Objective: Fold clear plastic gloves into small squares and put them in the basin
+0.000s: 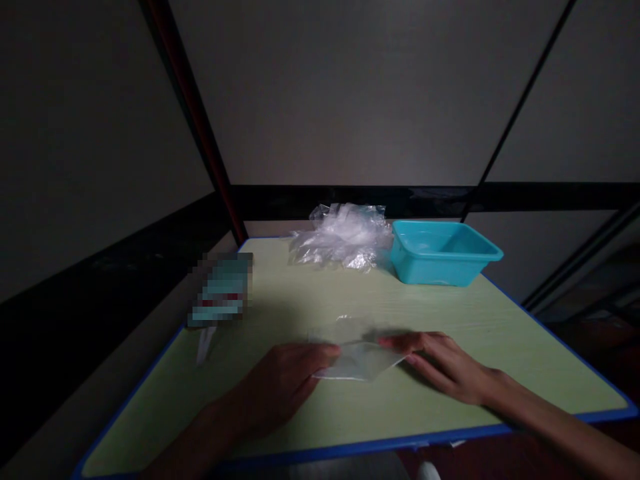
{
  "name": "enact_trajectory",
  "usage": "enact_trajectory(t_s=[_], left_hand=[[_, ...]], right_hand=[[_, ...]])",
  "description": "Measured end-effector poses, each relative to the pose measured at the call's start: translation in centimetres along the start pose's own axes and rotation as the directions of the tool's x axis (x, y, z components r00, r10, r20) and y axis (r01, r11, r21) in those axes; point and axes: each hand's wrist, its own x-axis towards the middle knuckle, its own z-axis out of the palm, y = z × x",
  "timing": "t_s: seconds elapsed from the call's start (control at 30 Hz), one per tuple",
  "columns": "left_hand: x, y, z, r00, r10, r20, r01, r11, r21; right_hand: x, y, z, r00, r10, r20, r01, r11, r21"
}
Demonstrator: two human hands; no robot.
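Observation:
A clear plastic bag (357,363) is stretched between my two hands, just above the near middle of the table. My left hand (295,373) pinches its left side, thumb and fingers closed on the film. On the other side, my right hand (440,363) grips the right edge with its fingertips. The bag looks flat and see-through, and I cannot make out anything inside it. Beyond it, at the back of the table, lies a loose heap of crumpled clear plastic bags (345,237).
A turquoise plastic basin (435,267) stands at the back right, beside the heap. At the left edge lies a blurred-out, pixelated flat item (223,293) with a pale strip (204,345) near it. The pale yellow-green table (270,293) has a blue rim, and panelled walls stand behind.

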Motion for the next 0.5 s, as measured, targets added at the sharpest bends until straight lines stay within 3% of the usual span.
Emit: enact_trajectory(t_s=[0.1, 0.27, 0.5], left_hand=[[-0.2, 0.4, -0.5, 0.996, -0.083, -0.035, 0.082, 0.996, -0.027], [0.3, 0.6, -1.1, 0.967, -0.246, -0.073, 0.236, 0.964, -0.118], [1.6, 0.7, -2.0, 0.932, -0.331, -0.147, 0.295, 0.93, -0.219]], right_hand=[[-0.4, -0.7, -0.5, 0.994, 0.093, -0.052, -0.085, 0.988, 0.127], [0.1, -1.5, -1.1, 0.946, 0.276, -0.168, -0.223, 0.933, 0.282], [1.9, -2.0, -1.7, 0.906, 0.36, -0.225, -0.209, 0.839, 0.502]])
